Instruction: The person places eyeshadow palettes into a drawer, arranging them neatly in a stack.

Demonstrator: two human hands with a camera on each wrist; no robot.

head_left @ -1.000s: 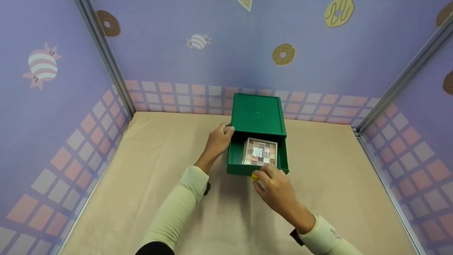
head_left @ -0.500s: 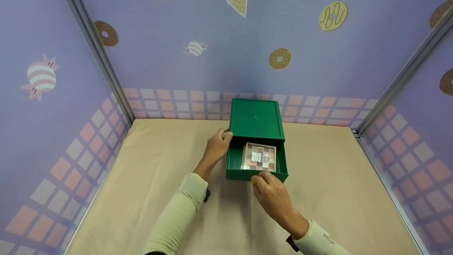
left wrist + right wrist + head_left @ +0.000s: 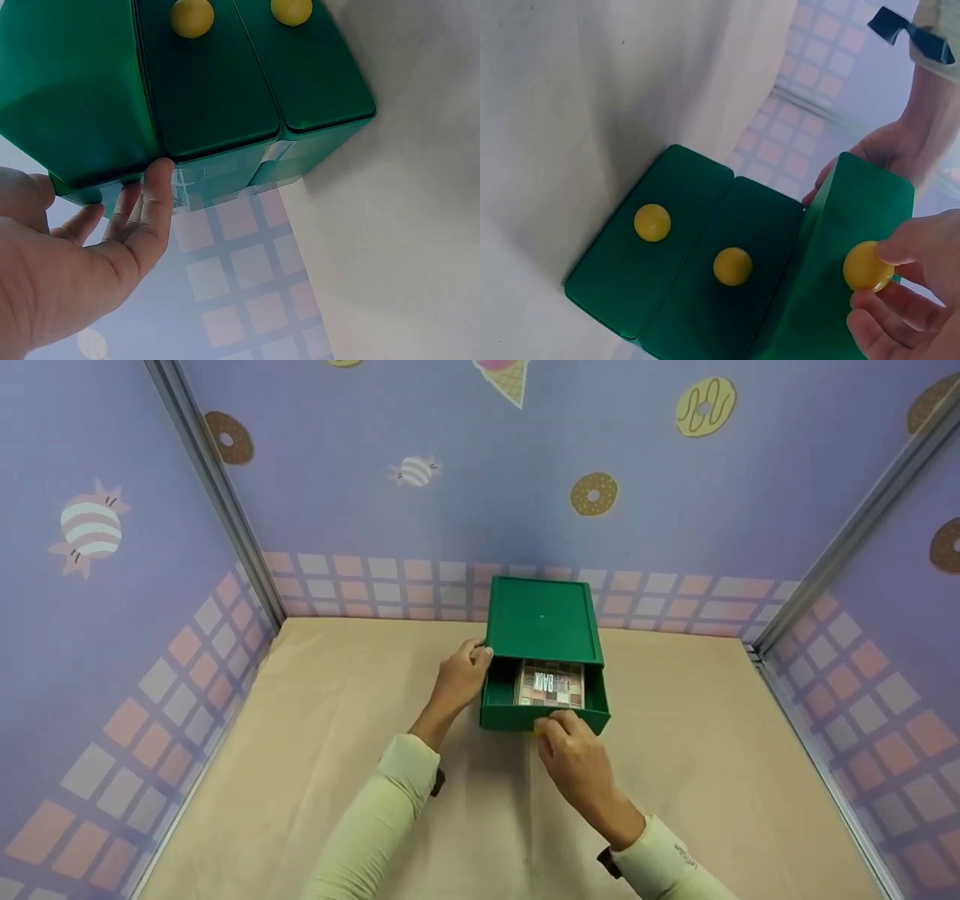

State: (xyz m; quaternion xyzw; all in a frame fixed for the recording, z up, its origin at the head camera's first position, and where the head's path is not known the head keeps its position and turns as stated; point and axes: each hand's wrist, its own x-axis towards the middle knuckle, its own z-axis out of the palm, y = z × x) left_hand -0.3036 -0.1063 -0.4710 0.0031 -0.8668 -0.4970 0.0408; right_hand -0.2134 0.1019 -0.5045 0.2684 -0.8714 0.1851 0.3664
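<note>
A green drawer box (image 3: 543,619) stands near the back wall. Its top drawer (image 3: 541,717) is partly out, and a checkered makeup palette (image 3: 550,684) lies inside, half under the box's top. My right hand (image 3: 559,729) pinches the drawer's yellow knob (image 3: 864,266) between thumb and fingers. My left hand (image 3: 466,666) presses against the box's left side with fairly straight fingers (image 3: 156,196). The two lower drawers are closed, and their yellow knobs (image 3: 652,222) (image 3: 732,265) show in the right wrist view.
The box sits on a beige paper-covered table (image 3: 337,735). Purple walls with donut and candy prints (image 3: 594,493) enclose it at the back and both sides, with metal posts (image 3: 225,510) in the corners.
The top drawer has slid back into the box, so less of the palette shows. My right hand went forward with the knob; my left hand stayed on the box's side.
</note>
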